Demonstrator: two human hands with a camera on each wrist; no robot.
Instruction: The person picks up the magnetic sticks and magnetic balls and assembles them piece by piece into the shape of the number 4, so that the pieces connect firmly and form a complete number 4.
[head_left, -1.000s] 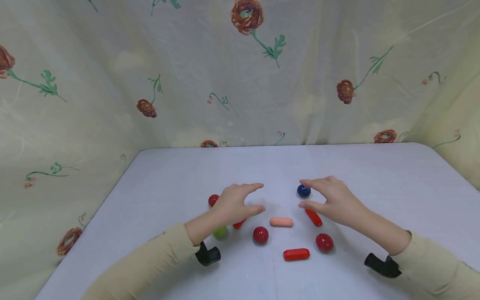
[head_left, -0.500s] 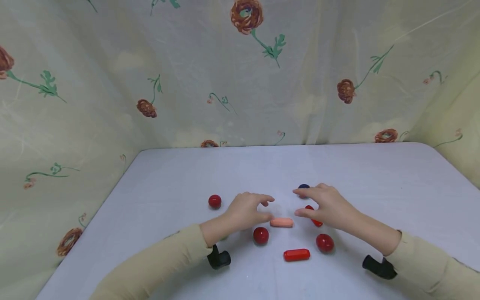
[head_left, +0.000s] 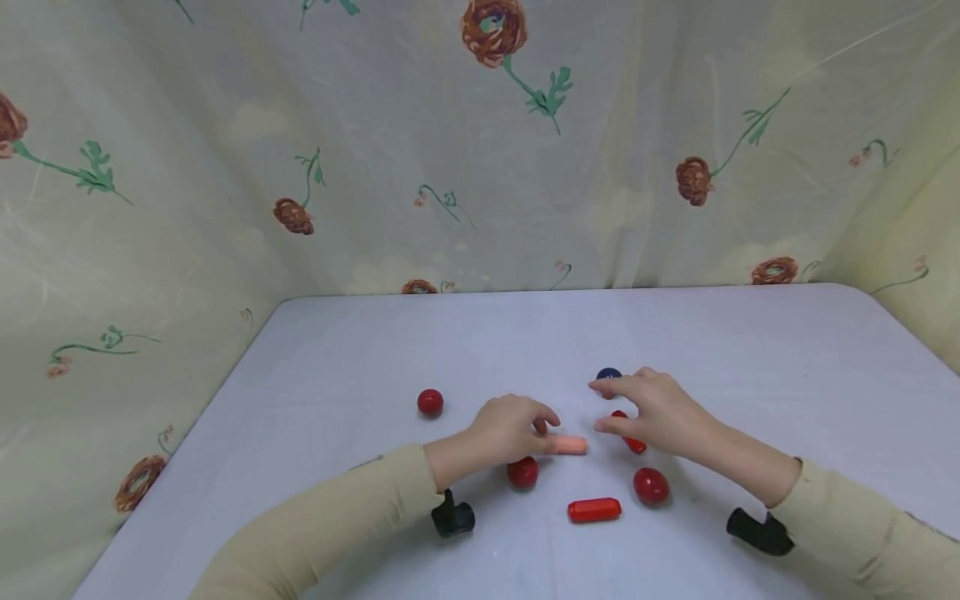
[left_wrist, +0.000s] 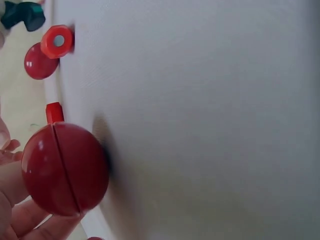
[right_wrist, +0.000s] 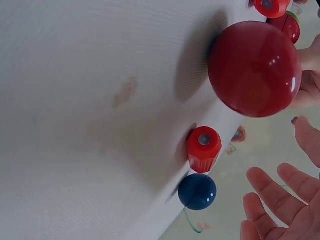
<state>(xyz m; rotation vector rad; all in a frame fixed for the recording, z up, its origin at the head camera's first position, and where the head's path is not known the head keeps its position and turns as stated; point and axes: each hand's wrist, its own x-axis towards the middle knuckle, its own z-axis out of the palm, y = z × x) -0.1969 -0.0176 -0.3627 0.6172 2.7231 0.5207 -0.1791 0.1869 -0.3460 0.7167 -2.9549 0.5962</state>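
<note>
My left hand [head_left: 513,429] reaches down at a salmon-pink rod [head_left: 570,445] lying on the table. Its thumb overlaps the rod's left end, and the bent index finger stays a little above it. In the left wrist view a red ball [left_wrist: 65,170] with a seam hides part of the fingers [left_wrist: 30,217]. My right hand [head_left: 656,412] hovers with thumb and fingers spread, holding nothing. Beneath it lie a red rod [head_left: 633,443] and a dark blue ball [head_left: 608,374], both partly covered. The right wrist view shows its spread fingers [right_wrist: 272,192] apart from the blue ball [right_wrist: 197,192].
Another red rod [head_left: 594,510] lies nearer the front, beside a red ball [head_left: 651,486]. One red ball [head_left: 522,473] sits just below the left hand, another [head_left: 431,402] farther left. A flowered curtain [head_left: 360,167] hangs behind the white table [head_left: 360,350].
My left hand has moved right and down to the pink rod, its fingers bending more; its arm now covers the green ball. My right hand has shifted slightly left and lower. The rods stay put.
</note>
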